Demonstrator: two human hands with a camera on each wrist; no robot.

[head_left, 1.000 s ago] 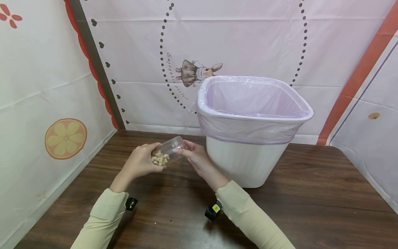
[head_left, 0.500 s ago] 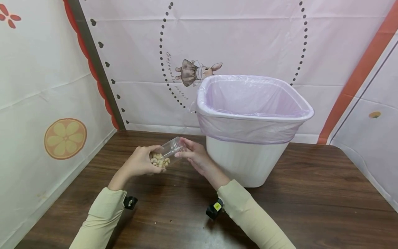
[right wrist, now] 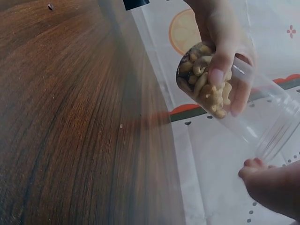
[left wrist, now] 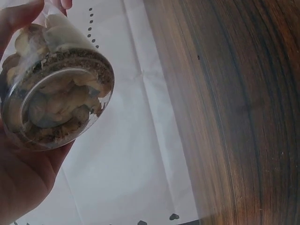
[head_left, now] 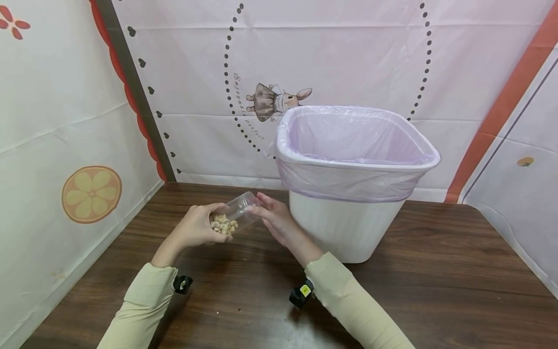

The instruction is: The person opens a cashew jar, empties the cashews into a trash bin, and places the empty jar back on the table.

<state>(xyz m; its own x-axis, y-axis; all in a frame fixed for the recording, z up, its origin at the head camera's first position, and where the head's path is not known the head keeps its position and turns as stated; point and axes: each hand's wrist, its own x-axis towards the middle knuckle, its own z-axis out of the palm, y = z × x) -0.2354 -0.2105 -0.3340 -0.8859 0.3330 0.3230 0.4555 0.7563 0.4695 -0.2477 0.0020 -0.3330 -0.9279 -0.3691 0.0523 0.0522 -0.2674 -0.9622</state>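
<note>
A clear plastic jar [head_left: 239,207] lies tilted between the hands, its ridged mouth up and to the right. Pale cashew nuts [head_left: 224,225] are gathered toward its base; dark crumbs [left wrist: 84,58] show near the bottom in the left wrist view. The left hand [head_left: 198,226] grips the jar around its base end, thumb across the side in the right wrist view. At the mouth, the right hand [head_left: 279,219] has its thumb and fingers at either side of the rim, pinching it. Part of this hand lies outside the right wrist view.
A white trash bin [head_left: 335,232] lined with a thin purple bag [head_left: 348,182] stands just right of the right hand. Small crumbs [head_left: 239,309] dot the brown wooden table [head_left: 457,271]. Printed cloth [head_left: 348,58] walls the back and sides.
The left hand and jar have shifted slightly left and down. The right fingers have moved a little around the jar's mouth, with the thumb lowered midway and then raised again.
</note>
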